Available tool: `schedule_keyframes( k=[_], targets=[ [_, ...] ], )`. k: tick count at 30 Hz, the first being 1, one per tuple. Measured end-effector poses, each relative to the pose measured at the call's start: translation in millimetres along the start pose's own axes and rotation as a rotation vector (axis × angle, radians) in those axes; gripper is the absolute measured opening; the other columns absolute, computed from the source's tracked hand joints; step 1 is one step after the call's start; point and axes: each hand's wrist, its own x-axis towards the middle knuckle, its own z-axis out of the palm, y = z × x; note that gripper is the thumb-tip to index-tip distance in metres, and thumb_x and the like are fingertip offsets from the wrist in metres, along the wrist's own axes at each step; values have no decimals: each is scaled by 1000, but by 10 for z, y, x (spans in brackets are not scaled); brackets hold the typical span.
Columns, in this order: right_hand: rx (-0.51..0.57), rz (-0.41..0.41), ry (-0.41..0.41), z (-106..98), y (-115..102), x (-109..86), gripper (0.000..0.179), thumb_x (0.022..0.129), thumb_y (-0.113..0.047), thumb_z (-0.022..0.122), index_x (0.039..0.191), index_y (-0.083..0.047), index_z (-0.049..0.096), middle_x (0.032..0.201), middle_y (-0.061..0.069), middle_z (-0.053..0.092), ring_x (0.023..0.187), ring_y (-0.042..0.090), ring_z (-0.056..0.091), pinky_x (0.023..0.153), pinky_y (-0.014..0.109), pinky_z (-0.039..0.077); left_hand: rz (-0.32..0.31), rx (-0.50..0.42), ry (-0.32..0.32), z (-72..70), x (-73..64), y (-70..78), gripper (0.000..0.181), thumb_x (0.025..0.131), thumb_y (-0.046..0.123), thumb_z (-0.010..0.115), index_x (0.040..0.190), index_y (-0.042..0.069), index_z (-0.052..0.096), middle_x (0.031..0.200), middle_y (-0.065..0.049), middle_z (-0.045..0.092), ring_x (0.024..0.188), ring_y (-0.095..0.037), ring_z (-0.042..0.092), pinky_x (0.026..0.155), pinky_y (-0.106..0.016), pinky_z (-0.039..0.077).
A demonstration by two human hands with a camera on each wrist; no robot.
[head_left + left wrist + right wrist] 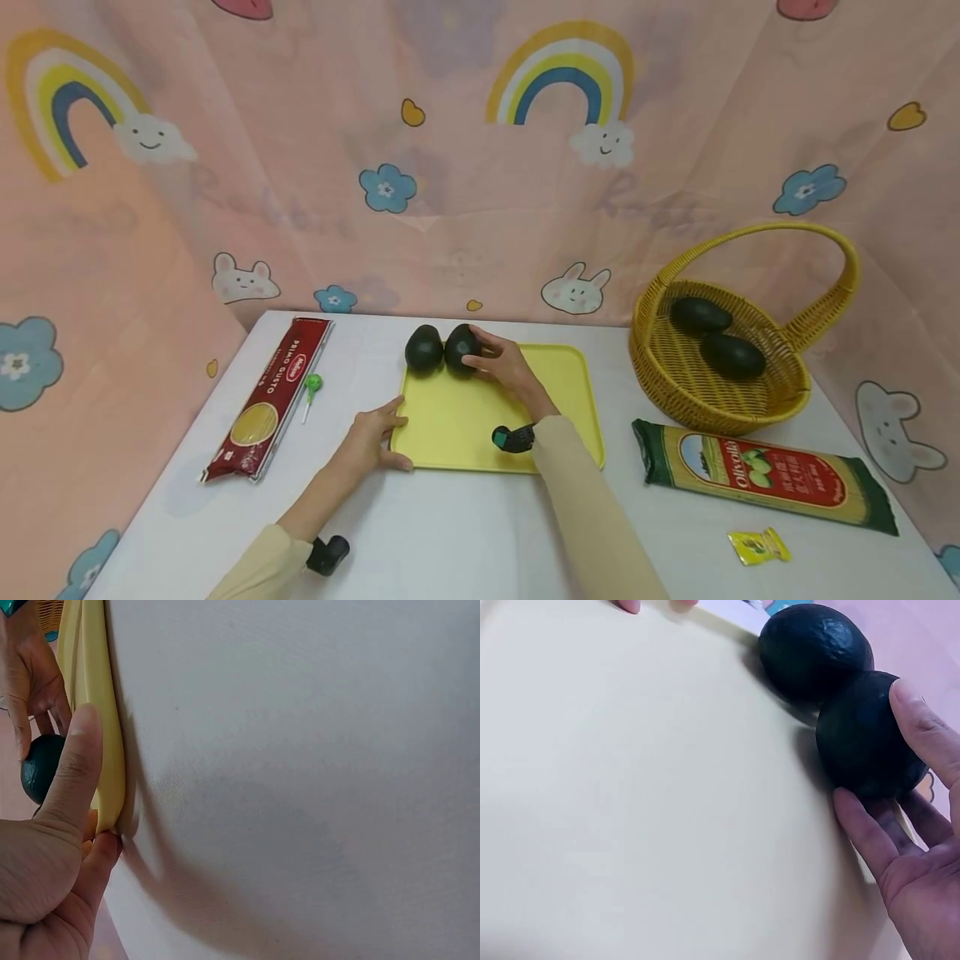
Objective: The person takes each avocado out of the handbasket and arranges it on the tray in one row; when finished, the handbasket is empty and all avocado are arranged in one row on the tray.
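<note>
A red Primo Gusto pasta pack (270, 392) lies slanted at the left of the white table (442, 533), a green lollipop (313, 383) just beside its right edge. Next comes the left hand (375, 435), its fingers spread and fairly straight, touching the yellow tray (450, 425) around the front-left corner, grasping no avocado. At the tray's back-left corner sits the left avocado (423, 350); just right of it, along the back edge, is the second avocado (457, 350), which the right hand (510, 367) grasps between thumb and fingers. The first fruit crowds that one's left side — whether they touch, I cannot tell. The right forearm, in a beige sleeve (592, 508), crosses the tray's right part and hides some of it, with a black wrist device (513, 439) above the surface. Well apart to the right stands a yellow wicker basket (660, 383), two dark avocados (733, 357) inside, its tall handle arching over the opening. In front of it lies a green-ended Olivoilà pasta pack (772, 477) — and nearer still, a yellow wrapped candy (759, 547).
</note>
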Motion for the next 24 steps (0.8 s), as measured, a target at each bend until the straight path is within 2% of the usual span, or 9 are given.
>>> schedule_keyframes(
  k=[9, 19, 24],
  targets=[
    [52, 14, -16, -57, 5, 7, 64, 86, 2, 67, 144, -15, 46, 144, 15, 45, 125, 33, 50, 87, 37, 55, -38, -11, -8, 9, 7, 4, 71, 52, 10, 92, 112, -15, 64, 139, -23, 49, 111, -34, 61, 89, -36, 52],
    [47, -4, 5, -68, 14, -15, 61, 86, 2, 67, 143, -12, 47, 144, 15, 45, 120, 33, 54, 87, 37, 55, -23, -6, 5, 4, 0, 5, 70, 51, 9, 92, 111, -15, 64, 138, -23, 49, 111, -35, 61, 90, -37, 52],
    [43, -23, 5, -19, -3, -25, 61, 87, 1, 67, 143, -12, 47, 143, 15, 45, 119, 33, 55, 89, 38, 54, 14, -2, 10, 7, -2, -5, 71, 51, 11, 92, 110, -16, 64, 137, -25, 49, 111, -37, 60, 88, -37, 53]
  ],
)
